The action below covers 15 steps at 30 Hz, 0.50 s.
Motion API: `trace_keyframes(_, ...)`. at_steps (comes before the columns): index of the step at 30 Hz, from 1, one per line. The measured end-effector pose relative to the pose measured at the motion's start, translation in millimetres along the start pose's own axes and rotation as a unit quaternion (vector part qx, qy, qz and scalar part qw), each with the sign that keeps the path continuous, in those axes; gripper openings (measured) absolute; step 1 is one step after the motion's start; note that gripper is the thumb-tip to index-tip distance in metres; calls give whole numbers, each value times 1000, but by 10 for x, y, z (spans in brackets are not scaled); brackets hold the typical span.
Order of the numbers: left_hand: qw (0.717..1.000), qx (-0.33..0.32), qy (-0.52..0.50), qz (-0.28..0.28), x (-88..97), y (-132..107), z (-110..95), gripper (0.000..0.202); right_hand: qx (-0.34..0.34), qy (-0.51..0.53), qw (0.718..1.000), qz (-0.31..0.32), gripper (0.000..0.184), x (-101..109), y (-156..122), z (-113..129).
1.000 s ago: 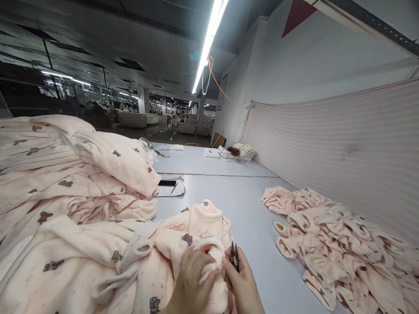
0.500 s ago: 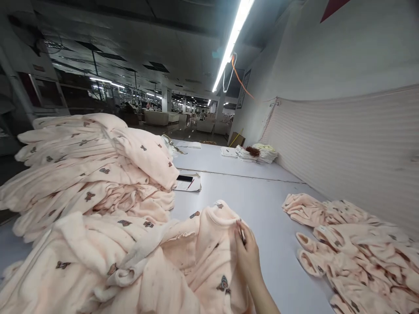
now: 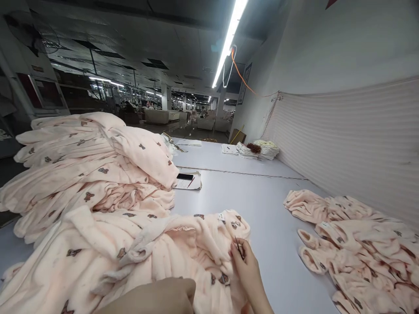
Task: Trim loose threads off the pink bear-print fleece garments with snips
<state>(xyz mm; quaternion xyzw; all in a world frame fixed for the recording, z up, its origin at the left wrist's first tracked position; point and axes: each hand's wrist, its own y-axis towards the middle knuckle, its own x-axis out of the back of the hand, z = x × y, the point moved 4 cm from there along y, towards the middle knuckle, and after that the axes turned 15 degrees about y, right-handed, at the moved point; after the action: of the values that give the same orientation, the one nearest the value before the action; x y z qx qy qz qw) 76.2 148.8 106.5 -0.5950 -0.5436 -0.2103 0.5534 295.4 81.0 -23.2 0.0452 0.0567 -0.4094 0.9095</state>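
A pale pink fleece garment (image 3: 209, 248) with a butterfly print lies bunched in front of me, its neck end with a white label pointing away. My right hand (image 3: 247, 264) is closed around small dark thread snips (image 3: 240, 248), their thin points showing above the fingers. Its fingertips touch the garment's right side, below the collar. At the bottom edge, my left hand (image 3: 175, 294) curls down onto the same garment. The left fingertips are hidden, but the bent knuckles suggest a grip on the cloth.
A tall heap of matching pink fleece (image 3: 98, 165) rises on the left. More pink garments (image 3: 363, 248) lie on the right by the draped wall. Beyond are papers with a dark phone (image 3: 185, 176) and folded white stacks (image 3: 262, 150) on the white table (image 3: 242, 196).
My left hand has come into view at the bottom. The right hand has moved slightly down, off the neckline. The garment's neck has flopped over to the right, showing its label.
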Motion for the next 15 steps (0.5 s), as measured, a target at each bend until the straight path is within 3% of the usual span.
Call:
trace_keyframes(2,996,-3,26,-83,329,123,-64,15,-18,8,1000,-8,35,-23,-69,-30)
trace_keyframes(4,976,22,43,-212,673,338,-67,14,-36,20,999,-23,36,-79,-132,-72)
trace_keyframes(5,965,36,43,-256,786,482,-50,17,-41,28,998,-34,37,-107,-167,-97)
trace_keyframes(7,957,36,41,-284,831,816,-25,32,-44,42,997,-57,40,-139,-238,-152)
trace_keyframes(9,961,36,54,-267,658,1119,-9,39,-41,54,994,-86,43,-94,-289,-201)
trace_keyframes(11,965,29,83,-246,354,1304,-26,22,-34,56,990,-122,45,40,-291,-222)
trace_keyframes(15,953,-9,163,-255,-249,1344,-111,21,-26,42,985,-163,40,354,-140,-169)
